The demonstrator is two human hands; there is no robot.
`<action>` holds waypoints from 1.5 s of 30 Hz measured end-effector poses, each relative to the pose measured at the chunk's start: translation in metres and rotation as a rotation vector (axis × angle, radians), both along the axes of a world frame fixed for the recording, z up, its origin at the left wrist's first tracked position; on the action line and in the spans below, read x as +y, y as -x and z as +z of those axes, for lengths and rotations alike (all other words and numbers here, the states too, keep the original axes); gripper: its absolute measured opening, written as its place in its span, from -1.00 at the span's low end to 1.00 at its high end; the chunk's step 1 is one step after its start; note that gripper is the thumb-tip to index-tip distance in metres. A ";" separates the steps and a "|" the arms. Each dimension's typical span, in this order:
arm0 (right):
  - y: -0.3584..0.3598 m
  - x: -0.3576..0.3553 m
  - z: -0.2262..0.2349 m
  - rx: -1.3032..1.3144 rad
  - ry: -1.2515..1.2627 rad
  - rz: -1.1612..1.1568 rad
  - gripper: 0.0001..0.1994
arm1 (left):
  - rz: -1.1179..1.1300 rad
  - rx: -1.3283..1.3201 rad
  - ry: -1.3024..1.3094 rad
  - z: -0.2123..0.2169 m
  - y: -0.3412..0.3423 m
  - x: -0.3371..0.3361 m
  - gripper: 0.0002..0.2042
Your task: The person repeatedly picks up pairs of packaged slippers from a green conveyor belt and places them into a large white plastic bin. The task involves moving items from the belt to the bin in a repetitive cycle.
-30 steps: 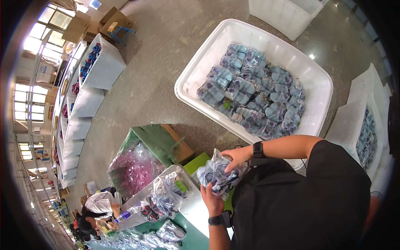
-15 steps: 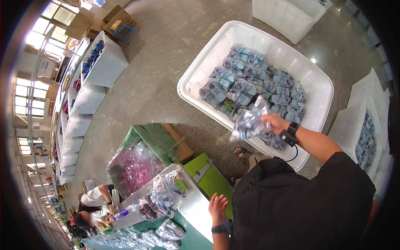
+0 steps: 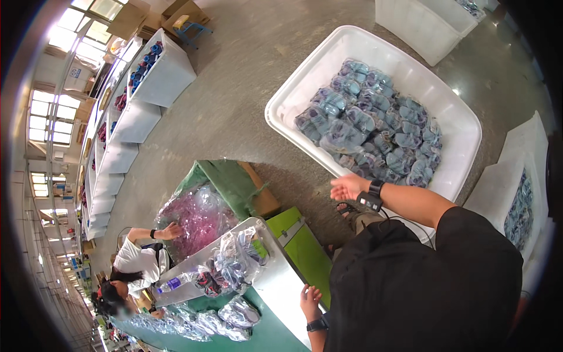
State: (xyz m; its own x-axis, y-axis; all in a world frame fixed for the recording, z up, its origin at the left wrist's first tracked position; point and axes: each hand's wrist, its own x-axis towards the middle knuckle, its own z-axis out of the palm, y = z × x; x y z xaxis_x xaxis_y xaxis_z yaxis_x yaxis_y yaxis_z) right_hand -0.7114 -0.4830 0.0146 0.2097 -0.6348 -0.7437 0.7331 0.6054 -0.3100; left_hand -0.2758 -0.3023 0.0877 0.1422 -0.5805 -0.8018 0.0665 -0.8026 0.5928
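Observation:
My right hand (image 3: 350,186) hovers at the near edge of a large white tub (image 3: 293,94), its fingers loosely bent and holding nothing. Inside the tub lie many light-blue and purple pairs of shoes (image 3: 404,141) in clear plastic bags. One bagged pair (image 3: 345,136) rests on the heap at its left side. My left hand (image 3: 311,302) is low beside the edge of the metal-topped table (image 3: 284,299), fingers apart, with nothing in it.
Clear bags (image 3: 240,264) and a bottle (image 3: 170,285) lie on the table; a co-worker (image 3: 138,264) reaches into a sack of pink pieces (image 3: 196,226). A green box (image 3: 305,246) stands beside the table. More white bins (image 3: 431,29) line both sides.
My right hand has let go of the bagged shoes, which now lie in the tub, and has drawn back toward the left. The co-worker's arm has stretched over the pink sack.

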 end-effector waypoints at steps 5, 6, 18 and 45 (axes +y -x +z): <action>-0.020 0.009 -0.019 0.108 -0.115 0.092 -0.66 | 0.157 -0.043 -0.021 -0.005 -0.014 0.034 -0.55; -0.015 0.012 -0.028 0.120 -0.161 0.100 -0.67 | 0.159 -0.045 -0.035 -0.008 -0.015 0.040 -0.55; -0.014 0.037 -0.060 0.507 -0.177 0.315 -0.79 | 0.329 -0.333 0.134 -0.038 -0.115 0.097 -0.61; -0.328 0.027 0.108 0.979 0.480 1.224 -0.67 | 0.040 -1.268 0.187 -0.104 -0.571 0.047 -0.21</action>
